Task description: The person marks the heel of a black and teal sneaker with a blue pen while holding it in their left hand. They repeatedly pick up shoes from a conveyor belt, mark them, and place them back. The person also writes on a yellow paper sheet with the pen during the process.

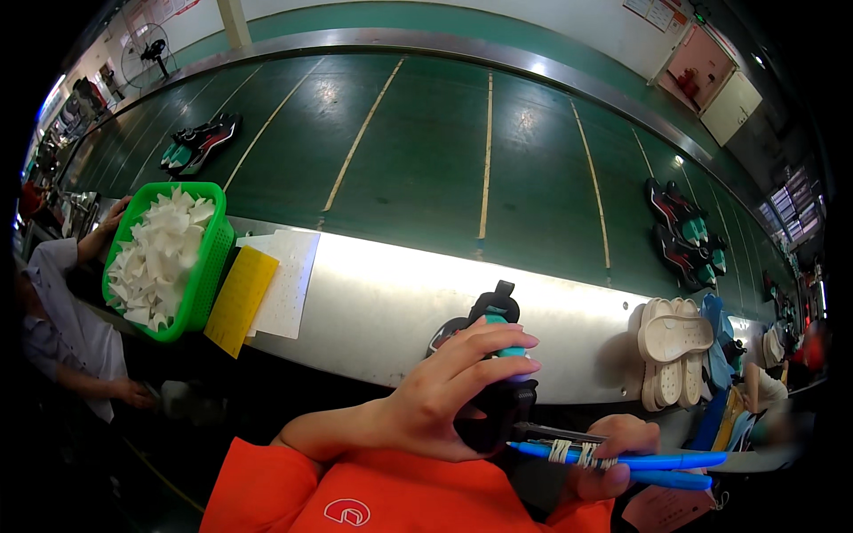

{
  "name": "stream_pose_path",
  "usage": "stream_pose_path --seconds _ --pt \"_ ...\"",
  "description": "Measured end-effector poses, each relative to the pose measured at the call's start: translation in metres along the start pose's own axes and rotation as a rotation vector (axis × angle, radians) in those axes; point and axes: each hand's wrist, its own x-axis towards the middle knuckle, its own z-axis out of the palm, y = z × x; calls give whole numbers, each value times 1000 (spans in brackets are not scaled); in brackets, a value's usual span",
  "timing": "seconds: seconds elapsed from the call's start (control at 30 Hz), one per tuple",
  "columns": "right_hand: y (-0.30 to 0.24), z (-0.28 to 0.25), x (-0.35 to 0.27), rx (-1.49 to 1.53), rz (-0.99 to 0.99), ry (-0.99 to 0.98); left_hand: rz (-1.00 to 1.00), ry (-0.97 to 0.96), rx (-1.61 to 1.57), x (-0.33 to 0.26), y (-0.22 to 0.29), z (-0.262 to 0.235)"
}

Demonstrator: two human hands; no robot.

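My left hand [431, 391] is wrapped round a black shoe [499, 306] at the near edge of the metal ledge. A teal shoe last [514, 352] shows inside it, between my fingers. Another dark shoe part [447, 332] sits just behind my knuckles, mostly hidden. Held in my right hand [617, 444] are blue pens [668, 462] bound together with pale rubber bands [573, 452]. A thin dark metal tool [555, 433] lies along the bundle; its kind is unclear. The pointed end of the bundle is close to the lower part of the shoe.
A green conveyor belt [426, 151] with pale cross lines carries black-and-red shoes [203, 142] at left and more shoes [684, 226] at right. On the ledge [355, 302] are a green basket [218, 258] of white pieces, a yellow card [242, 298] and beige soles [671, 342]. A co-worker [71, 311] is at left.
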Motion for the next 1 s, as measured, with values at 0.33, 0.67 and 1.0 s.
stream_pose_path --seconds 0.33,0.67,1.0 --pt "-1 0 -1 33 43 -40 5 0 -15 -1 0 -1" --pt "0 1 0 37 2 -34 2 -9 -57 0 0 -3" --pt "-4 -12 33 8 -210 -494 -6 -2 -37 1 -1 -3"
